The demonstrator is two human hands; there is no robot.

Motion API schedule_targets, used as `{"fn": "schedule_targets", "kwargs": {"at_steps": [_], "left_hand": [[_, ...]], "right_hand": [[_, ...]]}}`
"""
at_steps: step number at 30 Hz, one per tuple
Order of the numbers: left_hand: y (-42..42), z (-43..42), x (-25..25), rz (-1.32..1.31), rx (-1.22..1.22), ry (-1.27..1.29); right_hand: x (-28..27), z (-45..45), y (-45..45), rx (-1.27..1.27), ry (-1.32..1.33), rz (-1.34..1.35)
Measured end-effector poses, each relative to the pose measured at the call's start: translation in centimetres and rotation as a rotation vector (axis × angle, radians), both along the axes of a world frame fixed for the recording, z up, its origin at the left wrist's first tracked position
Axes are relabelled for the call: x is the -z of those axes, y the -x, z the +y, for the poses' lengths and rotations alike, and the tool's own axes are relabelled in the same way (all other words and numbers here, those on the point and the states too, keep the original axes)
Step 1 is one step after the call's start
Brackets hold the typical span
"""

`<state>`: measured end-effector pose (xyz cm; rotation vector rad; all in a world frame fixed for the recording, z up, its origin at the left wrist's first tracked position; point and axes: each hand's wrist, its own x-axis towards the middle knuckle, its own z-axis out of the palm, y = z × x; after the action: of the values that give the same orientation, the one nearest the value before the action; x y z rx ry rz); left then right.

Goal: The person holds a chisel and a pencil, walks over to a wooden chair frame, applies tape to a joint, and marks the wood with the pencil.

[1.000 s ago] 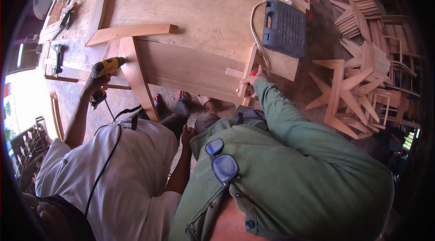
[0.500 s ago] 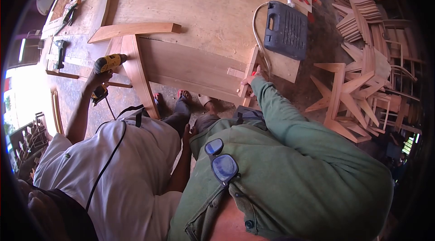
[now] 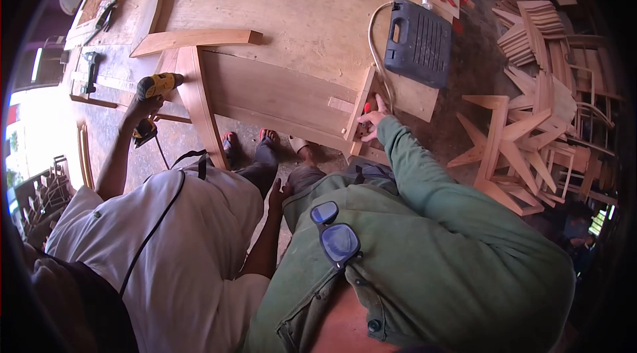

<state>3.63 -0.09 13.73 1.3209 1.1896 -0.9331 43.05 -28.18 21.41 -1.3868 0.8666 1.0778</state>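
Observation:
My right hand point(image 3: 375, 119), in a green sleeve, is at the right end of a long wooden workpiece point(image 3: 279, 97). Its fingers are spread apart beside the upright end board point(image 3: 361, 111). A small red object point(image 3: 367, 108) shows next to the fingers; its kind is unclear. My left hand is out of view. To my left, a co-worker in a light shirt holds a yellow and black cordless drill point(image 3: 159, 85) against a tapered wooden leg point(image 3: 201, 107). The co-worker's other hand point(image 3: 281, 189) hangs between us.
A dark plastic tool case point(image 3: 418, 44) lies on the bench beside a pale cable point(image 3: 377, 44). A curved wooden piece point(image 3: 199, 40) rests across the leg's top. Pliers point(image 3: 108, 13) lie at the far left. Wooden frames point(image 3: 511, 134) are piled on the right.
My right hand has loosened from the end board, and its fingers have spread. The view has shifted slightly. The co-worker's drill stays at the leg.

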Motion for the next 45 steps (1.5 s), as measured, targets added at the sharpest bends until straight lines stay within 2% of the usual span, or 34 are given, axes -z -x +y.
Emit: {"fn": "schedule_targets", "kwargs": {"at_steps": [5,7,9,11,14,18,19,20,22,23,24,25,26,29,33,36,39,41,42,45], "left_hand": [[2.6,-3.7,-0.3,0.037,-0.033,-0.004],[4.6,-5.8,-0.5,0.057,-0.051,-0.016],[7.7,-9.4,-0.9,0.093,-0.088,-0.049],[10.1,-14.5,-0.8,0.162,-0.166,-0.045],[10.5,-18.6,-4.7,0.175,-0.310,-0.085],[7.5,-21.6,-6.9,0.108,-0.271,-0.173],[8.9,-22.0,-4.4,-0.160,-0.051,-0.166],[8.5,-22.5,-3.4,-0.042,-0.124,-0.170],[9.9,-23.2,-4.8,-0.644,-0.335,-0.071],[9.9,-24.0,2.6,-0.283,0.049,-0.137],[2.6,-23.9,-12.3,-0.278,-0.162,-0.135],[1.4,-23.8,-13.4,-0.312,-0.212,-0.011],[-2.1,-24.1,-17.6,-0.242,-0.089,-0.039],[-4.8,-24.9,-19.7,-0.435,-0.183,0.119],[-10.0,-24.5,-23.9,-0.500,-0.039,0.210],[-12.9,-24.5,-24.4,-0.566,-0.022,0.264],[-16.8,-25.0,-25.1,-0.628,0.020,0.276],[-18.8,-25.4,-24.3,-0.707,0.054,0.307],[-20.0,-25.5,-24.4,-0.762,0.152,0.265],[-22.4,-26.4,-23.7,-0.886,0.172,0.349]], "right_hand": [[-1.3,0.0,0.4,-0.064,0.015,-0.017],[-0.3,-1.7,0.5,-0.121,-0.083,-0.033],[-3.6,-2.3,1.5,-0.171,-0.264,-0.109],[0.4,-2.8,-0.2,-0.210,-0.263,-0.038],[-0.5,-2.7,-0.5,-0.227,-0.260,0.042],[1.4,-4.1,-1.5,-0.260,-0.287,0.041],[2.7,-4.2,-1.5,-0.271,-0.280,0.012],[-0.5,-3.8,-1.0,-0.292,-0.262,-0.024],[4.3,-5.0,-1.6,-0.149,-0.596,-0.033],[2.3,-5.2,-1.5,-0.236,-0.518,-0.056],[0.1,-5.4,-1.4,-0.324,-0.439,-0.074],[1.3,-4.1,-2.2,-0.373,-0.287,-0.034],[1.3,-4.3,-2.5,-0.372,-0.309,-0.004],[0.7,-4.7,-1.9,-0.363,-0.355,0.031],[0.3,-6.1,-2.6,-0.442,-0.276,-0.073],[-0.7,-8.5,-3.7,-0.316,-0.490,0.167],[-7.6,-11.9,-1.7,-0.305,-0.665,-0.081],[-9.6,-14.0,-1.2,-0.319,-0.760,-0.031],[-10.6,-15.3,-0.7,-0.318,-0.811,-0.012],[-13.5,-17.7,0.9,-0.291,-0.893,0.002]]}}
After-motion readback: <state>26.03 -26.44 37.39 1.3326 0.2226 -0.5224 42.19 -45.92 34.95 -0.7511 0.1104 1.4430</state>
